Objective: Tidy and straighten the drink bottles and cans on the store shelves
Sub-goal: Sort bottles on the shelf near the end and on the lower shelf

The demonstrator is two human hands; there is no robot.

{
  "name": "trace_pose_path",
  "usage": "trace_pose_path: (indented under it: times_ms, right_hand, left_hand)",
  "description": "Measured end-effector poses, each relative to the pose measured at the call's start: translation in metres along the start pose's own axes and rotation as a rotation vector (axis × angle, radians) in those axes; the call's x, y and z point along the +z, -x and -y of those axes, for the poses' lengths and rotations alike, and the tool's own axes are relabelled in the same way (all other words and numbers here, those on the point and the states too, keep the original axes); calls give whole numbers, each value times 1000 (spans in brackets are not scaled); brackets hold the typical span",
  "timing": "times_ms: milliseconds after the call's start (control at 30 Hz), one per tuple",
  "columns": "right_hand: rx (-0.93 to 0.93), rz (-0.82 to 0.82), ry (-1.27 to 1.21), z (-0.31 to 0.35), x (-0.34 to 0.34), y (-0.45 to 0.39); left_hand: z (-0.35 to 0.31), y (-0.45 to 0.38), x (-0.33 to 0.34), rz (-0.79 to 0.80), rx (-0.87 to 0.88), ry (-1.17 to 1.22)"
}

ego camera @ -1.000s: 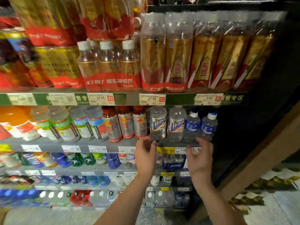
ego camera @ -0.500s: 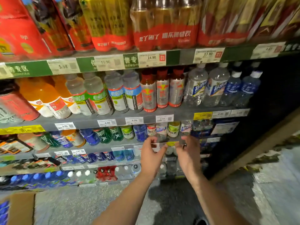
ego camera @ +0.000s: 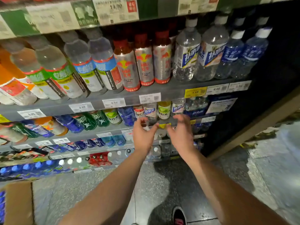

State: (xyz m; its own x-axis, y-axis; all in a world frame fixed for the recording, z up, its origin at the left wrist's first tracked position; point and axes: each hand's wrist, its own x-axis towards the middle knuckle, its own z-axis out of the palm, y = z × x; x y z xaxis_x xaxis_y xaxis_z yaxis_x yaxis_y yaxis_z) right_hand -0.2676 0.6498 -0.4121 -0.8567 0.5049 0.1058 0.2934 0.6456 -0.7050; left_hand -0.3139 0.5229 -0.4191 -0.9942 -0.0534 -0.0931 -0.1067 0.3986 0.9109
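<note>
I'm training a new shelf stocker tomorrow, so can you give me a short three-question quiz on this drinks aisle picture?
1. True or false: the left hand and right hand each have a grip on a bottle lifted clear of the shelf.
2. Multiple choice: the three silver bottles with red caps stand directly left of A) orange drinks, B) clear bottles with blue-and-white labels, C) green bottles.
3. Fill in: the only yellow price tag on the silver bottles' shelf edge sits toward its ____ end.

Key: 1 false, both hands hover at a lower shelf, nothing lifted; 2 B; 3 right.
</note>
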Motion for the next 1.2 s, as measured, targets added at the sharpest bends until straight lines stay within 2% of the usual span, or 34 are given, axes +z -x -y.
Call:
trace_pose_path:
  times_ms: [100,267,400,600,800,1033,1200]
  right_hand:
    - [-2,86,-2,-13,12,-16]
    - [-89,122,-6,-17,37,-52]
    - [-151,39,38,-17,55,-80]
    - [-204,-14,45,-44,80,-96]
    - [-113,-49,62,-31,89,-100]
    - [-59,-37,-80,-30,85,-102]
    - [-24,-106,-153,-36,78,-92]
  left_hand:
    - [4,-8,20,-67,-4,1]
    - [17,-31,47,-140,113,-66]
    - [25,-59,62,-243,238,-130]
    - [45,-92,68,-177,349,-358]
    - [38,-102,69,-134,199,-336]
    - [34,-94,69,-154,169,-236]
    - [41,-88,70,-157,185,-152]
